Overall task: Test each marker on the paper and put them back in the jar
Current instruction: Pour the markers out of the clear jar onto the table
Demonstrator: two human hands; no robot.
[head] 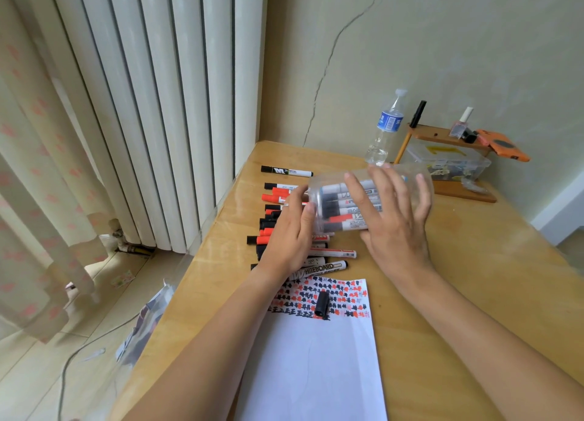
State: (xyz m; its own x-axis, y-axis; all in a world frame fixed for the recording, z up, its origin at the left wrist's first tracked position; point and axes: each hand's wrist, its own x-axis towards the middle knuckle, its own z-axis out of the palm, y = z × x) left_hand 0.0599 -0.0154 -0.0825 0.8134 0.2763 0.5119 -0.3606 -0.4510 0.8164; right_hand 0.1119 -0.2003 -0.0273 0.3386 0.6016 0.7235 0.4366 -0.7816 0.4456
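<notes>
White paper sheet (311, 357) with red-black test marks nearest, loose black cap (322, 304) on it. Beyond, right hand (395, 218) wraps tipped clear plastic jar (366, 199) of markers; left hand (292, 234), fingers straight, at its mouth. Jar light, slick (grip mid-body). Loose red and black markers (275, 218) under left hand.

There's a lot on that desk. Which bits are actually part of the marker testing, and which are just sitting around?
Part of the job:
- clear jar, on its side with markers in it, held by the right hand
- left hand at its mouth
- loose markers in a row
- paper with red and black test marks
- black cap on the paper

Just lying about:
- water bottle
- small wooden shelf
- plastic box
- orange case
</notes>
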